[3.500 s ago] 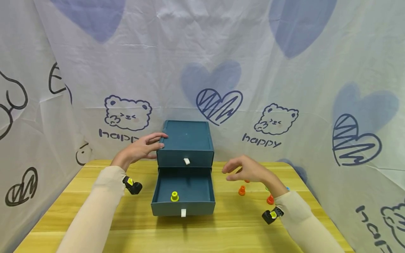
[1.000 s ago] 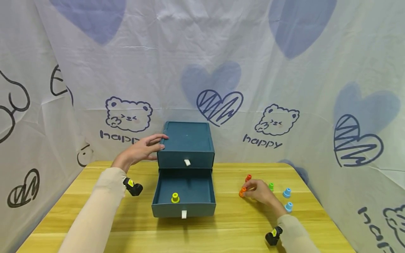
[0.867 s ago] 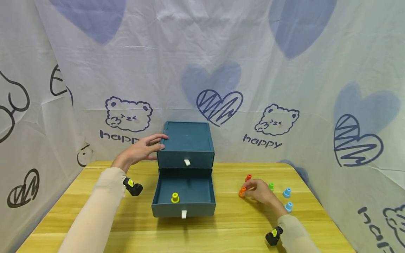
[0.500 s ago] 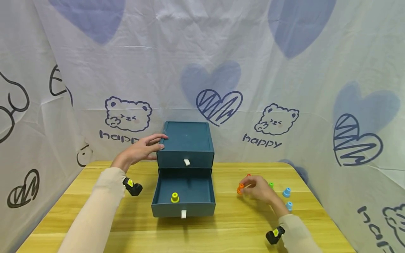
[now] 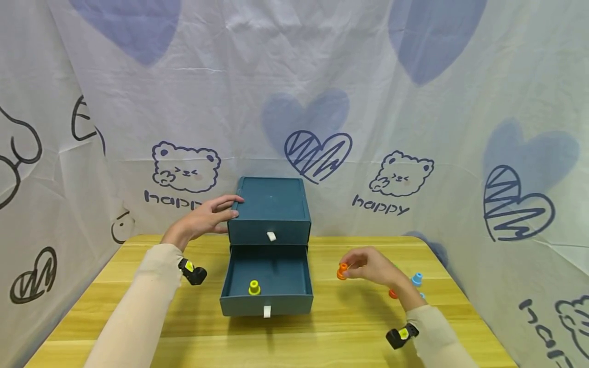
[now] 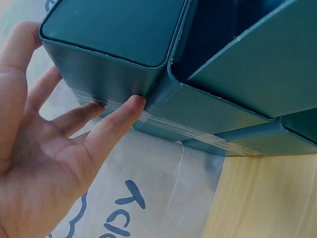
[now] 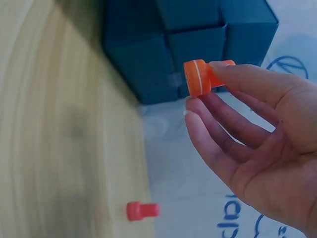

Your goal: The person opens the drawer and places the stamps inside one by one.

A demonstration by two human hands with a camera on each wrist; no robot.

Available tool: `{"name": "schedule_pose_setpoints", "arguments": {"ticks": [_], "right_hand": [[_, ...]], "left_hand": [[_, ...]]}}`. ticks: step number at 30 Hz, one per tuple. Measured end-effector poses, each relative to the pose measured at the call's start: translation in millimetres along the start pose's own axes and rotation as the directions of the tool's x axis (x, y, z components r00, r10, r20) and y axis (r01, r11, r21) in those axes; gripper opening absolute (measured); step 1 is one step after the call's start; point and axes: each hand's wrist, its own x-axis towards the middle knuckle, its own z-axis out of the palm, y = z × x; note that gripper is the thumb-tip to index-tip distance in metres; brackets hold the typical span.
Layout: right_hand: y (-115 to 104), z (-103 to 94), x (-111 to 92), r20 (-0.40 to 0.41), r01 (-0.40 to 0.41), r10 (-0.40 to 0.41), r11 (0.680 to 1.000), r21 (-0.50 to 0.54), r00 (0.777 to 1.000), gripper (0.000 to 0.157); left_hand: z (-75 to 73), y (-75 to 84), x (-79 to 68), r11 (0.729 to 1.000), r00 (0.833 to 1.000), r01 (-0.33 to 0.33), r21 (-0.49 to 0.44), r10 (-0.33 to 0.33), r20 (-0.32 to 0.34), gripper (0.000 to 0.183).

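Observation:
My right hand [image 5: 374,267] pinches an orange stepped peg [image 5: 342,271] between thumb and fingertips. In the right wrist view the orange peg [image 7: 198,78] has a broad base and a narrower neck, held above the table. My left hand [image 5: 202,220] rests against the left side of a dark teal drawer unit [image 5: 271,198], its spread fingers [image 6: 116,121] touching the side wall and top edge. The lower drawer [image 5: 280,276] is pulled out, with a yellow stepped peg [image 5: 254,288] standing in it near the front. The upper drawer [image 5: 250,231] is closed.
Two light blue pegs stand beyond the right wrist; one blue peg [image 5: 416,279] shows clearly. A red peg [image 5: 393,294] and a green one [image 5: 397,266] are mostly hidden. Another red peg [image 7: 142,210] shows in the right wrist view. A printed cloth [image 5: 322,61] hangs behind the wooden table [image 5: 294,342].
My right hand came down to the orange peg, pinched it, and has lifted it up and left toward the drawer unit. The left hand has stayed in place.

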Motion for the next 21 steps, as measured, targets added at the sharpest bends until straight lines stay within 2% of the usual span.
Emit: {"name": "schedule_pose_setpoints", "arguments": {"ticks": [12,21], "right_hand": [[-44.5,-4.4,9.2,0.113,0.027,-0.032,0.999,0.046,0.993,0.02],[-73.2,-3.5,17.9,0.165,0.061,-0.063,0.998,0.017,0.984,0.019]], "left_hand": [[0.7,1.1,0.3,1.0,1.0,0.018,-0.024,-0.018,0.002,0.059],[0.1,0.5,-0.1,0.999,1.0,0.029,-0.021,-0.03,-0.003,0.059]]}}
